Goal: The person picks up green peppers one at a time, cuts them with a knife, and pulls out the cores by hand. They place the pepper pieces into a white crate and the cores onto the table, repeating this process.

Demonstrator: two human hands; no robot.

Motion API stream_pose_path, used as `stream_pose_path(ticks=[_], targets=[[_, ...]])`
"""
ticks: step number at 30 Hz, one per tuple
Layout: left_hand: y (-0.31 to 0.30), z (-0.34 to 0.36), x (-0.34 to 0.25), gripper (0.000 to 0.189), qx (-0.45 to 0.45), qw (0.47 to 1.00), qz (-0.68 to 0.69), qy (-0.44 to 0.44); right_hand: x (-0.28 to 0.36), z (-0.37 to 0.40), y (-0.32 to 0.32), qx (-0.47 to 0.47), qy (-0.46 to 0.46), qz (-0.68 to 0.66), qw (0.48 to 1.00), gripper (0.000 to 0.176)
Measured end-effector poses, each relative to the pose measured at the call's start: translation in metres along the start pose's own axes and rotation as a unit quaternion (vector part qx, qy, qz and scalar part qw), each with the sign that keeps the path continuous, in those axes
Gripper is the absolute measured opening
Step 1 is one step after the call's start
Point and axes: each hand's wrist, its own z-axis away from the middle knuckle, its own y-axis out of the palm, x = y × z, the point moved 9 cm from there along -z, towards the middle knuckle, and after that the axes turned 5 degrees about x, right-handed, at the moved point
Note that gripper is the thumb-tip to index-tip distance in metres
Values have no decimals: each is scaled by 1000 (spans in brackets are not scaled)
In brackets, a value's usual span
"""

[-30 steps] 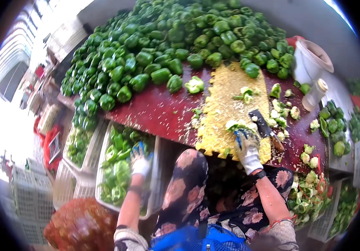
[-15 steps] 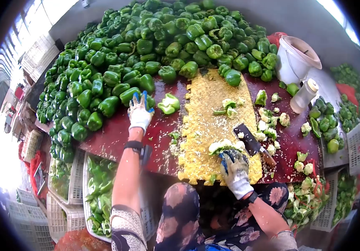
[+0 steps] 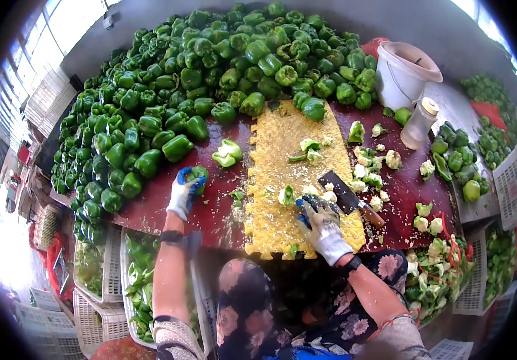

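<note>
My left hand (image 3: 181, 197), in a white and blue glove, is closed round a green bell pepper (image 3: 199, 176) over the red table surface. On the yellow mat (image 3: 282, 225) lies my right hand (image 3: 323, 227), gloved too, fingers stretched out and touching seed-covered pepper core pieces (image 3: 310, 191). Just right of its fingertips rests a cleaver (image 3: 344, 193) with a wooden handle. A cut-open pepper (image 3: 227, 153) sits between the left hand and the mat. Another core (image 3: 286, 195) is left of the right fingertips.
A large heap of green peppers (image 3: 210, 66) fills the back and left. At right stand a white bucket (image 3: 399, 81) and a clear bottle (image 3: 419, 125). Cut cores (image 3: 371, 171) are scattered right of the mat. Crates (image 3: 129, 288) of cut peppers stand below the table's left edge.
My left hand has come back from the heap toward me with a pepper in its grasp. My right hand has spread flatter, and the cores by it have shifted apart.
</note>
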Motion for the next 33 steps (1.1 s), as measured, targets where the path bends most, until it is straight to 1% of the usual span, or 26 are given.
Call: stream_pose_path(ticks=[2,3,4,5,7,9,11,12,13,14,15,17,18,19,21,22,23,24,26,27,28,29,30,31,32,33], targets=[[27,38,-23,55,23,999,45,11,-13,6,-6,51,138,-154,977,62],[49,57,-37,55,47,994,92,20,-10,10,-13,45,143,-155,976,62],[75,77,-56,55,94,986,126,58,-4,13,-24,-3,114,-334,936,63],[99,93,-69,61,131,982,115,71,-1,15,-36,-55,79,-499,861,63],[163,137,-102,70,213,962,134,104,-1,4,-16,89,103,-483,865,63],[211,164,-105,73,282,941,179,53,-5,1,18,11,43,-554,831,63],[252,179,-98,64,308,925,222,21,12,5,-38,-25,-20,-629,777,57],[267,185,-90,62,311,921,236,-13,15,5,-41,19,4,-735,678,58],[278,190,-81,60,310,916,250,-47,6,6,-52,-44,14,-681,731,59],[286,193,-73,56,308,924,218,-65,-3,10,-46,-42,30,-714,699,59],[292,195,-72,53,302,941,148,-35,-11,14,-40,-38,45,-745,664,59],[295,189,-53,51,274,960,41,-42,-19,19,-46,-50,45,-745,663,58],[295,189,-44,51,255,964,57,-47,-22,19,-28,-3,85,-757,648,56],[301,199,-53,60,251,964,71,-54,-24,20,-12,46,123,-764,631,54],[302,209,-59,72,208,976,34,62,-33,17,-2,27,132,-784,606,49],[299,212,-64,83,184,974,-71,109,-31,19,10,58,151,-846,507,46],[299,215,-70,82,173,968,-72,166,-25,21,22,91,168,-895,402,44],[295,213,-67,81,146,974,-79,155,-22,23,27,95,167,-896,401,44],[287,206,-62,80,116,979,-83,145,-1,25,14,121,118,-929,329,38],[281,200,-62,75,99,969,-119,193,8,27,7,134,94,-942,291,36],[275,197,-62,69,83,955,-155,239,-1,31,22,114,202,-905,356,40],[271,193,-59,69,83,956,-154,237,-6,33,33,115,205,-905,356,40],[266,185,-47,61,85,964,-176,181,-35,27,20,33,125,-701,702,47],[260,176,-32,53,87,968,-197,126,-24,24,-27,-53,21,-374,926,55],[256,170,-20,51,95,960,-214,155,-35,21,-23,-2,132,-419,899,67],[260,176,-32,54,79,926,-285,236,-34,19,-25,1,132,-417,899,67]])
